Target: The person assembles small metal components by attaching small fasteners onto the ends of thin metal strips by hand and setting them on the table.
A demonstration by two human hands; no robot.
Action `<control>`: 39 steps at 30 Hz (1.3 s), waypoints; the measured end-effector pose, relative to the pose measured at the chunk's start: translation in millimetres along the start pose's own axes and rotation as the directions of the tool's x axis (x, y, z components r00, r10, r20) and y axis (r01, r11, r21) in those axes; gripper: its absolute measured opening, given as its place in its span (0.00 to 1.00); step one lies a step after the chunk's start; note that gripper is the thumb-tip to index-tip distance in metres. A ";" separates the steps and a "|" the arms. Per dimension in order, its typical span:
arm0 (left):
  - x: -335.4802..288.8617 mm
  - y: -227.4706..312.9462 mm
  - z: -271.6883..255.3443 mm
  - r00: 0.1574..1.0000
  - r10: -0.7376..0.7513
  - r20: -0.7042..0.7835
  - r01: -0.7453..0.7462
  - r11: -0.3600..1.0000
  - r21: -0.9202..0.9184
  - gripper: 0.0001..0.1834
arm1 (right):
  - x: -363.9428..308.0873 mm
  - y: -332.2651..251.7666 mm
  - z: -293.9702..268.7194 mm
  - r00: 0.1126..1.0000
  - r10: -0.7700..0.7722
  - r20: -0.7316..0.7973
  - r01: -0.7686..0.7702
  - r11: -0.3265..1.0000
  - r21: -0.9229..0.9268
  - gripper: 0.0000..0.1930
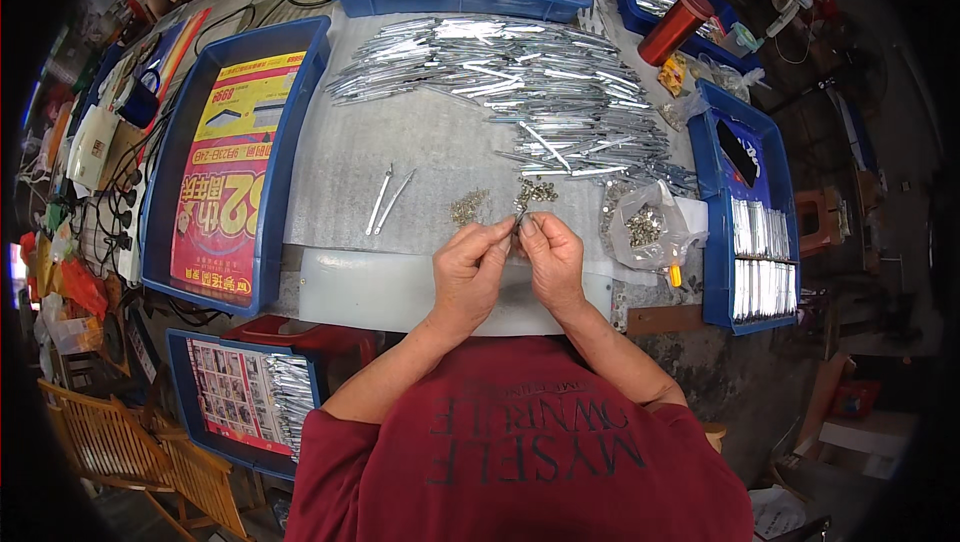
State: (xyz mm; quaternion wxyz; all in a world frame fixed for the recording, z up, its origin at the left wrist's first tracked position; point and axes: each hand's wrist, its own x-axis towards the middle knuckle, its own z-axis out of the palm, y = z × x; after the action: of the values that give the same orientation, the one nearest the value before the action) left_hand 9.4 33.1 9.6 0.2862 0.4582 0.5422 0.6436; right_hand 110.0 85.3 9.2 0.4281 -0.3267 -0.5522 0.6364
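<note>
My left hand (468, 277) and my right hand (555, 260) meet in front of me, fingertips pinched together. Between them is a small dark or metallic piece, mostly hidden by the fingers, that I cannot make out. Just beyond the fingertips lie two little heaps of small brass-coloured parts, a paler heap (468, 207) and a darker heap (537, 191). Left of these, two slim metal strips (380, 204) rest apart on the pale sheet (340, 172). A large pile of similar silvery strips (500, 62) spreads across the far side of the table.
To the right sits an open plastic bag (645, 229) of small metal parts. Blue trays flank the work area: a left tray (318, 72) lined with printed paper, a right tray (712, 202) with stacked strips, and a far tray (450, 4). A red cylinder (676, 28) stands far right.
</note>
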 end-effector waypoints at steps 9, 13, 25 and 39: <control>-0.8 -2.6 2.7 1.000 -0.030 0.001 0.030 0.998 -0.046 0.10 | 2.4 -1.4 2.1 0.997 -0.015 -0.079 0.014 1.000 -0.012 0.09; -0.3 0.1 2.8 1.000 0.001 0.002 -0.001 1.000 -0.028 0.10 | 2.0 -3.3 2.3 0.996 0.036 -0.078 -0.034 0.999 0.028 0.10; -5.1 -3.4 2.6 0.997 -0.063 0.032 0.067 0.990 -0.123 0.11 | 13.8 8.0 -13.0 0.972 -0.234 -0.013 0.219 0.928 -0.301 0.09; -7.8 -1.1 -1.8 0.996 -0.071 0.057 0.078 0.989 -0.124 0.11 | 15.2 6.1 -17.4 0.987 -0.059 -0.150 0.042 0.992 -0.115 0.07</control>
State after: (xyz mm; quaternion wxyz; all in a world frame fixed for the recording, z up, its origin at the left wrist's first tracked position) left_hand 10.9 25.8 6.4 0.3524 0.4354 0.5095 0.6532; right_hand 118.0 106.3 1.0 0.4662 -0.3839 -0.5606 0.5665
